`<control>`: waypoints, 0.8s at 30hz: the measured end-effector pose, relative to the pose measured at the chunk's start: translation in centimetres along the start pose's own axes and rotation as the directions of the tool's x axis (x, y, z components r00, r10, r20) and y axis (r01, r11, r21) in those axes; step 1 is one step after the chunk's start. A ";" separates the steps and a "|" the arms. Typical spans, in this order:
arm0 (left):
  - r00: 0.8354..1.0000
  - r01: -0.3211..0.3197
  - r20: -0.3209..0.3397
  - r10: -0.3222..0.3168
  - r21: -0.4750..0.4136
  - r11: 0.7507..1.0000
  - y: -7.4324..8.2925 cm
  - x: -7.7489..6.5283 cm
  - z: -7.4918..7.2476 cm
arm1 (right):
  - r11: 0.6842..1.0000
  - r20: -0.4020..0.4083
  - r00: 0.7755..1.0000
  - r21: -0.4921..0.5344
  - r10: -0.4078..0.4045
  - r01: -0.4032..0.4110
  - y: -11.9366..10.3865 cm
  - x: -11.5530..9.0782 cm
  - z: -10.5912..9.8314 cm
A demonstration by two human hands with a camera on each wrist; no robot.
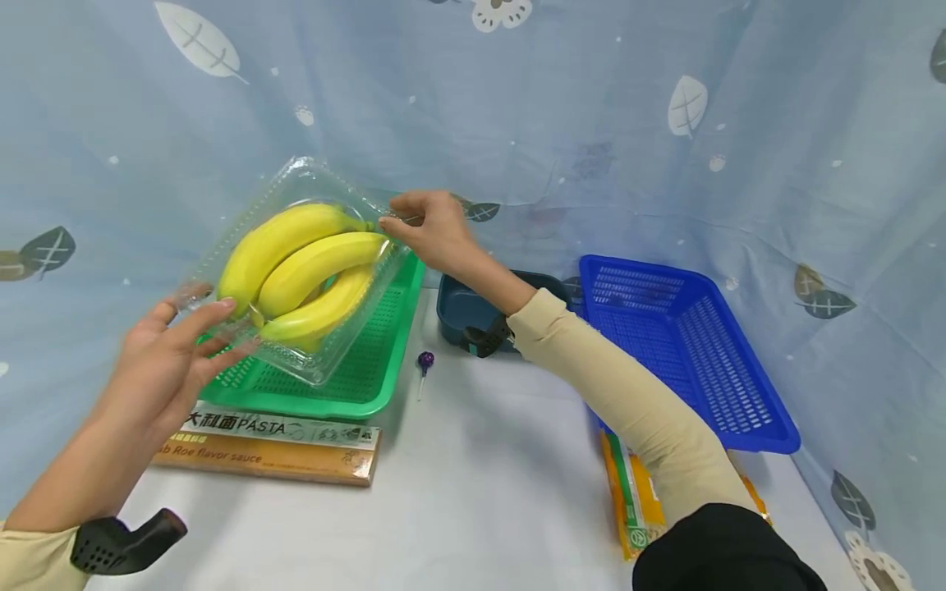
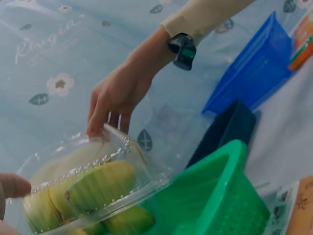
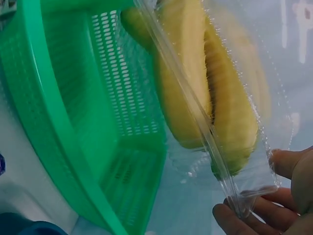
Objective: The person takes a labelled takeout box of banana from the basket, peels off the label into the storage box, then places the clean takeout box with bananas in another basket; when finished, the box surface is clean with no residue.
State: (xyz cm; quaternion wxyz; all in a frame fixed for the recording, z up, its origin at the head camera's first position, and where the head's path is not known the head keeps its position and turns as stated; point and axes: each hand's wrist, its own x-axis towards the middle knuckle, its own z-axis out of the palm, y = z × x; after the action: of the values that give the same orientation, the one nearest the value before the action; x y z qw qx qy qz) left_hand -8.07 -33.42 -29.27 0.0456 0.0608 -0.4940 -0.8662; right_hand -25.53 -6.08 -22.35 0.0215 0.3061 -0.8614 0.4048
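A clear plastic clamshell box with several yellow bananas inside is held tilted above the green basket. My left hand grips its near left corner, thumb on top and fingers beneath. At the opposite corner my right hand pinches the rim between thumb and fingers. The right wrist view shows that thumb on one side of the plastic and the fingers curled on the other. The bananas show through the clear wall in the left wrist view.
A pasta box lies before the green basket. A purple lollipop lies right of it. Behind my right forearm stands a dark blue container; farther right are a blue basket and a yellow-orange packet. A patterned curtain hangs behind.
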 end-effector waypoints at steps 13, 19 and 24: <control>0.959 0.283 -0.074 -0.274 0.205 0.937 -1.2 2.0 1.1 | 0.972 0.025 0.999 -0.235 0.028 -0.021 3.7 2.8 4.0; 0.929 0.366 -0.113 -0.351 0.168 0.915 -1.3 2.5 1.0 | 0.923 0.085 0.991 -0.378 0.108 -0.068 4.0 3.7 6.0; 0.915 0.400 -0.126 -0.383 0.178 0.899 -1.9 2.8 1.1 | 0.861 0.098 0.983 -0.501 0.153 -0.084 4.2 4.2 7.5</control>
State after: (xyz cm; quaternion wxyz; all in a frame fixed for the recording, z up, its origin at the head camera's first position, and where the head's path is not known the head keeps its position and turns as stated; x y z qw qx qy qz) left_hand -11.04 -31.96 -30.52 -0.1142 0.2010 -0.5535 -0.8001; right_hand -29.66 -11.47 -29.09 0.0161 0.2632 -0.9529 0.1499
